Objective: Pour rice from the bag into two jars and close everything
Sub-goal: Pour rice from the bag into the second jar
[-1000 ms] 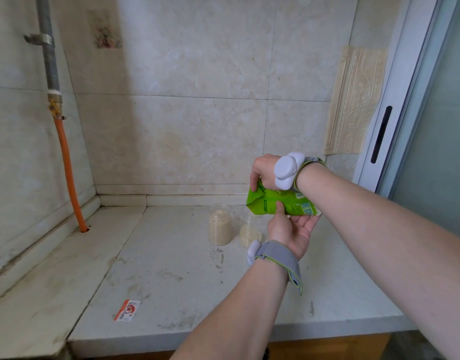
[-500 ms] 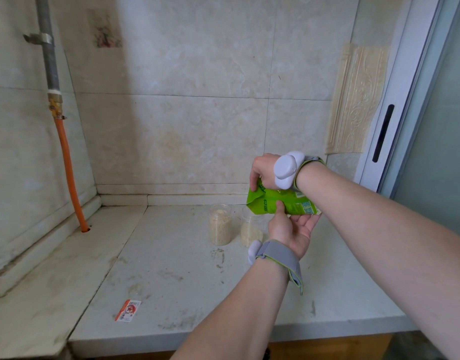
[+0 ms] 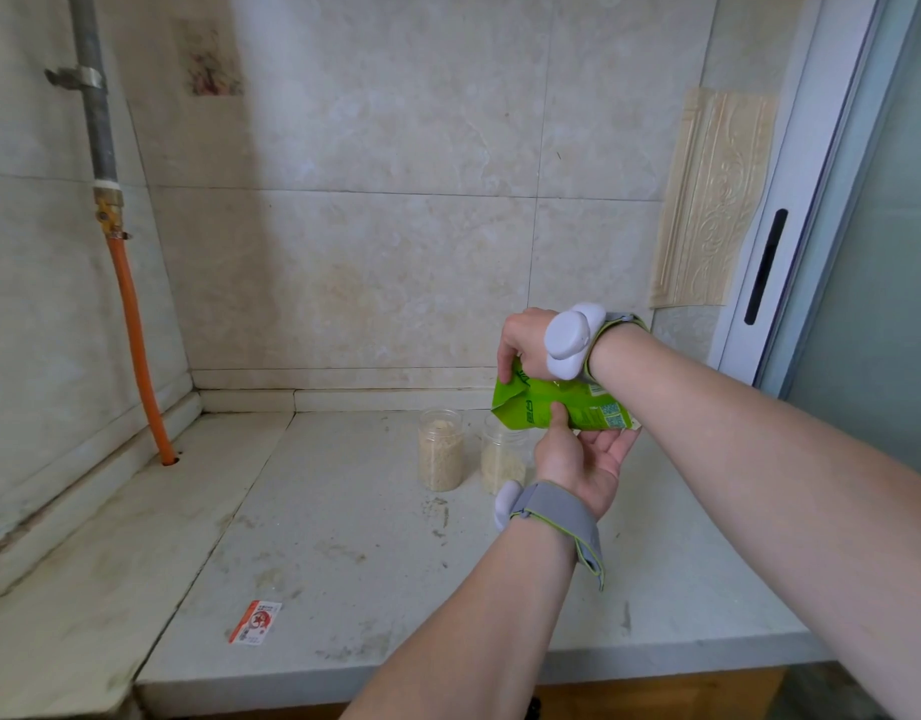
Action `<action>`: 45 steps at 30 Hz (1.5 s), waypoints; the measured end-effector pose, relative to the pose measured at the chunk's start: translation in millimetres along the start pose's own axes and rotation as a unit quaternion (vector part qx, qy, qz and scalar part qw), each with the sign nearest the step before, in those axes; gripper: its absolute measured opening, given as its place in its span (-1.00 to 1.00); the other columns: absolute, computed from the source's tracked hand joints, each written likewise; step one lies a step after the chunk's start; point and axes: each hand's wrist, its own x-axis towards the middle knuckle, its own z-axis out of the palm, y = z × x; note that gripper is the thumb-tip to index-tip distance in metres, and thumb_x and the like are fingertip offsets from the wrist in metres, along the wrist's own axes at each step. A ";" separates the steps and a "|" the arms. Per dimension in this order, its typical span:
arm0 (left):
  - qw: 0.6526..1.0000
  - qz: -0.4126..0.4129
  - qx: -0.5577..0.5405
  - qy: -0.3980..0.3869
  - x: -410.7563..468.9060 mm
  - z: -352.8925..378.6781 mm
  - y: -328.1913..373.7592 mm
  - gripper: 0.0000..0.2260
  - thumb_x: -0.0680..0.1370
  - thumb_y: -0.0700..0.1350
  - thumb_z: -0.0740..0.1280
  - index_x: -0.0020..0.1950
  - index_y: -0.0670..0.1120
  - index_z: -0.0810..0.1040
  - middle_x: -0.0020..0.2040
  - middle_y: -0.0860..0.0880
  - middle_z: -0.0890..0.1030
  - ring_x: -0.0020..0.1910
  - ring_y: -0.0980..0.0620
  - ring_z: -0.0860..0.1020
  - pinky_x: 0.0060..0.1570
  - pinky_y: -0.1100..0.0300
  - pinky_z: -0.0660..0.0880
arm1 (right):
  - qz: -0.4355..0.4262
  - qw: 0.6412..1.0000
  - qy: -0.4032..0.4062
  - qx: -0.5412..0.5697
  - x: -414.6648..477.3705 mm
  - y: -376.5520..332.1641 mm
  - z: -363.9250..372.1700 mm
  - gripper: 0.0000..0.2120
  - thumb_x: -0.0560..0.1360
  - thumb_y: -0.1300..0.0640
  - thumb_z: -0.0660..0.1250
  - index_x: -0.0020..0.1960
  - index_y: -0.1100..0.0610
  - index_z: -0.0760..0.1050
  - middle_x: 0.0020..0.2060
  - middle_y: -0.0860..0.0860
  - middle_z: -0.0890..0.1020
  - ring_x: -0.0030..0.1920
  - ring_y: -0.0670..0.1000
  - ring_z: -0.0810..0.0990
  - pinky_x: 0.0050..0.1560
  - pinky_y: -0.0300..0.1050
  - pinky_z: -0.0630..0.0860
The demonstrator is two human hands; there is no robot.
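A green rice bag (image 3: 577, 407) is tilted on its side above the counter, its open mouth pointing left over the right jar (image 3: 502, 457). My right hand (image 3: 525, 345) grips the bag from above near its mouth. My left hand (image 3: 577, 454) holds it from below, thumb pressed on the front. Two clear lidless jars stand side by side at the back of the counter. The left jar (image 3: 440, 449) is filled with rice nearly to the top. The right jar is about half full, and my left hand partly covers it. No lids are in view.
The stone counter (image 3: 344, 553) ends at a front edge close to me and meets tiled walls at the back and left. An orange hose (image 3: 136, 350) runs down into the far left corner. A small red and white packet (image 3: 255, 622) lies near the front edge. A sliding door frame (image 3: 770, 262) stands at right.
Hardly anything differs; both hands keep the same grip on the tilted bag over the right jar, with only a slight shift of the view.
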 end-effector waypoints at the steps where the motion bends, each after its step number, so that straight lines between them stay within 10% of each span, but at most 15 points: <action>1: 1.000 -0.001 0.000 -0.001 0.1 0.1 -0.3 -0.65 0.66 0.02 0.10 -0.05 -0.24 0.48 -0.31 -0.20 0.66 -0.40 -0.13 0.66 -0.44 -0.04 0.60 | 0.001 1.000 -0.001 -0.001 -0.2 0.0 -0.3 -0.55 0.44 0.39 0.16 0.11 0.00 0.65 0.07 0.07 0.65 0.04 0.12 0.62 -0.16 -0.22 0.46; 45: 1.000 -0.001 -0.006 -0.004 -5.6 4.6 -0.8 -0.63 0.66 0.01 0.09 -0.11 -0.25 0.47 -0.37 -0.20 0.66 -0.44 -0.11 0.66 -0.49 0.02 0.60 | 0.000 1.000 -0.001 -0.013 2.1 -2.0 0.8 -0.54 0.41 0.37 0.17 0.07 -0.04 0.66 0.01 0.06 0.67 -0.15 0.07 0.56 -0.19 -0.21 0.44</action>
